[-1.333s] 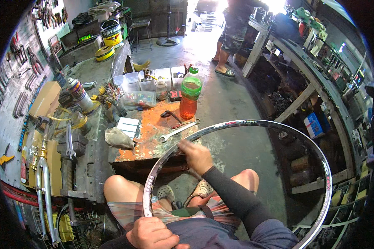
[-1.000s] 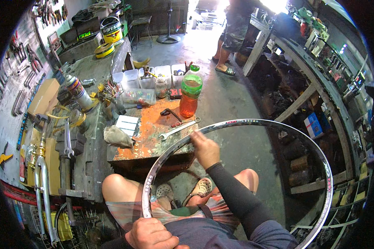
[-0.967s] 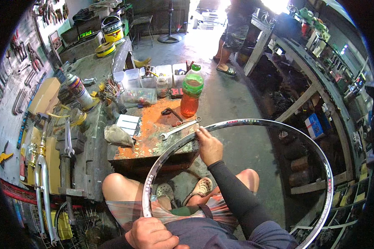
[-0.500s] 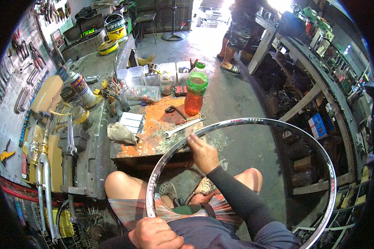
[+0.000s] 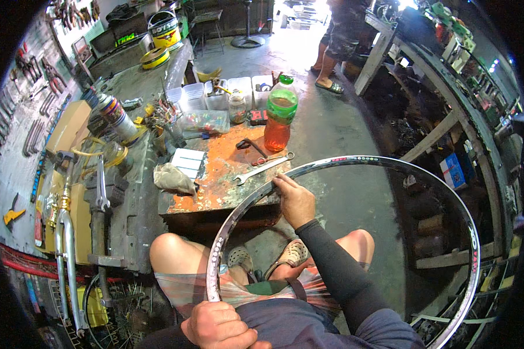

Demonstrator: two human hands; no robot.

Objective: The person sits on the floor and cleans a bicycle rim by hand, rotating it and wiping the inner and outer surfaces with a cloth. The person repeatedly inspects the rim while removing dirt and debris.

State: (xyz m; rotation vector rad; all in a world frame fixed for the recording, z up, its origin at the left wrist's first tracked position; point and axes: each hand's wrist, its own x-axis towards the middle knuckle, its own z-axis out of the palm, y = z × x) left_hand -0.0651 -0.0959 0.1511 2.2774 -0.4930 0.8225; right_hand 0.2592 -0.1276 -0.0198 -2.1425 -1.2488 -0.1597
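A bare bicycle rim (image 5: 214, 262), black and silver with no spokes showing, stands over my lap in a wide hoop. At its lower left my left hand (image 5: 222, 327) is closed round it. My right hand (image 5: 297, 203) reaches through the hoop, fingertips pinched on the rim's upper left part. Beyond that hand, a combination wrench (image 5: 261, 170) lies on a worn orange-topped low table (image 5: 220, 191). A bottle of red liquid (image 5: 278, 129) with a green cap stands behind the wrench, beside a black-handled tool (image 5: 251, 149).
A crumpled cloth (image 5: 173, 178) and a white paper (image 5: 187, 158) lie on the table's left. Clear tubs (image 5: 216, 98) line its back. Left is a bench with a spray can (image 5: 115, 115) and a bicycle fork (image 5: 65, 250); right, a wooden workbench (image 5: 442, 128). A person's legs (image 5: 333, 55) stand far off.
My view has shifted slightly, so the scene sits a little to the right. The right fingers now press closer against the rim. My left hand keeps its hold.
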